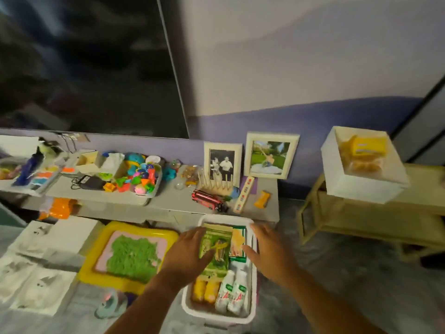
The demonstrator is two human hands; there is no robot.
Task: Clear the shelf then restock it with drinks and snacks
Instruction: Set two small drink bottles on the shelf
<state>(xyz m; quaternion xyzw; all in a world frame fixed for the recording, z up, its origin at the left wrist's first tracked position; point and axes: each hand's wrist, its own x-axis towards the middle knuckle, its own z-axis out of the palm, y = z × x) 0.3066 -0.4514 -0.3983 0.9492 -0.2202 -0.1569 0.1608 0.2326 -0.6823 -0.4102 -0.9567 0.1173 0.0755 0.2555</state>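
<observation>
A white basket (192,307) on the floor holds green snack packets (218,251), two yellow bottles (206,290) and two white drink bottles (232,296). My left hand (186,254) lies spread on the basket's left side, its fingers on a green packet. Over the basket's right rim, my right hand (267,249) hovers with its fingers apart and nothing in it. The low grey shelf (168,201) behind the basket carries a tub of coloured toys (139,178), two framed photos (222,162), a red toy bus (208,200) and an orange packet (262,198).
A big dark TV screen (84,63) hangs above the shelf. A yellow tray of green sand (131,256) lies left of the basket, with white boxes (48,249) further left. At the right, a cream side table (361,213) bears a white box of yellow snacks (363,160).
</observation>
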